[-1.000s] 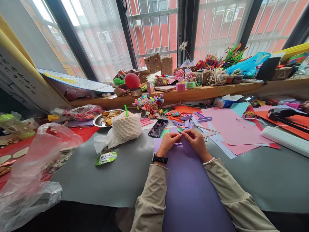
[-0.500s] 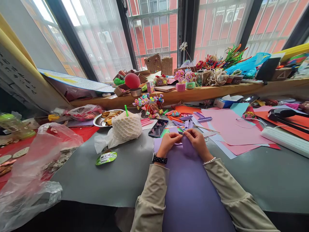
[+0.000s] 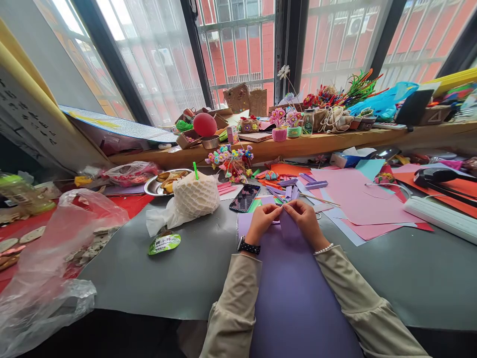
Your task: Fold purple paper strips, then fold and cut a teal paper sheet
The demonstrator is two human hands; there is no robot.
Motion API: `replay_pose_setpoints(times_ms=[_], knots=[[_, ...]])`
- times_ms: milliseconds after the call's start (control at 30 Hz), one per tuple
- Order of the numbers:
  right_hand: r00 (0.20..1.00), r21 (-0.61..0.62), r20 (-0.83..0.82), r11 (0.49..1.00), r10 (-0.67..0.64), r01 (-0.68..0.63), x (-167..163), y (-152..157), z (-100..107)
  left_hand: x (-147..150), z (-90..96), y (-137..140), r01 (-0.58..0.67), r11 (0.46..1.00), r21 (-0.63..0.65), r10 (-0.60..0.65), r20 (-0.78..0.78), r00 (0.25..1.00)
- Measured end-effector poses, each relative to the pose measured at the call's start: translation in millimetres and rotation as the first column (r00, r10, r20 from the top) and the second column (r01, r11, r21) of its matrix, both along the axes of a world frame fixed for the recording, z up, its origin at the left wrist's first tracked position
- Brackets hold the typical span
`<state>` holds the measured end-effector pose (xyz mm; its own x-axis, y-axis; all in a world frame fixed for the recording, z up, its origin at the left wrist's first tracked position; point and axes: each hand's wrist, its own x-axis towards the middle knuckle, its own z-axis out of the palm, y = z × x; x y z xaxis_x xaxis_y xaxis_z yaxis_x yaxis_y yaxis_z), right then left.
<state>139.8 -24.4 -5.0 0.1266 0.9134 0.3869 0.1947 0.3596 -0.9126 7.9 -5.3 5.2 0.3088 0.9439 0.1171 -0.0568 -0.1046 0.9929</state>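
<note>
Both hands meet at the top of a small purple paper piece (image 3: 289, 227) above the desk. My right hand (image 3: 306, 221) pinches its upper edge between thumb and fingers, and the paper hangs down below. Close against it, my left hand (image 3: 262, 222) is closed in a pinch at the same top corner; the exact spot it grips is partly hidden by the fingers. Underneath lies a large purple sheet (image 3: 298, 303), running toward me between my forearms. Folded purple strips (image 3: 294, 191) are scattered just beyond my fingertips.
A black phone (image 3: 244, 198) lies left of the strips. Further left are a wrapped coconut (image 3: 197, 195) with a green straw and a metal plate (image 3: 152, 187). Pink paper sheets (image 3: 367, 191) and a white power strip (image 3: 439, 216) lie to the right.
My left hand has shifted slightly right and its fingertips have drawn nearer to my right hand at the paper's top edge. The right hand has barely moved.
</note>
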Motion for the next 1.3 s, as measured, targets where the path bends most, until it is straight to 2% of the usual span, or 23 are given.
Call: replay_pose_setpoints(times_ms=[200, 400, 600, 733, 1300], knots=[[0.982, -0.087, -0.180, 0.993, 0.057, -0.074, 0.8, 4.8, -3.7, -2.3, -0.6, 1.6, -0.030, 0.999, 0.044, 0.031, -0.009, 0.999], [0.989, -0.106, -0.131, 0.990, 0.076, -0.090, 1.0, 7.4, -6.1, -3.2, -3.9, 3.5, -0.049, 0.997, 0.058, 0.048, 0.013, 0.999], [0.947, -0.179, -0.315, 0.976, 0.063, -0.125, -0.7, 4.5, -2.6, -3.5, -3.5, 3.5, -0.048, 0.997, 0.067, 0.047, 0.013, 0.999], [0.943, -0.176, -0.311, 0.968, 0.118, -0.180, 0.0, 5.0, -2.8, -4.1, -2.0, 2.7, -0.064, 0.995, 0.073, 0.063, 0.016, 0.998], [0.956, -0.163, -0.264, 0.971, 0.130, -0.177, 2.0, 6.8, -4.4, -2.1, -0.1, 0.6, -0.130, 0.984, 0.119, 0.128, 0.019, 0.992]])
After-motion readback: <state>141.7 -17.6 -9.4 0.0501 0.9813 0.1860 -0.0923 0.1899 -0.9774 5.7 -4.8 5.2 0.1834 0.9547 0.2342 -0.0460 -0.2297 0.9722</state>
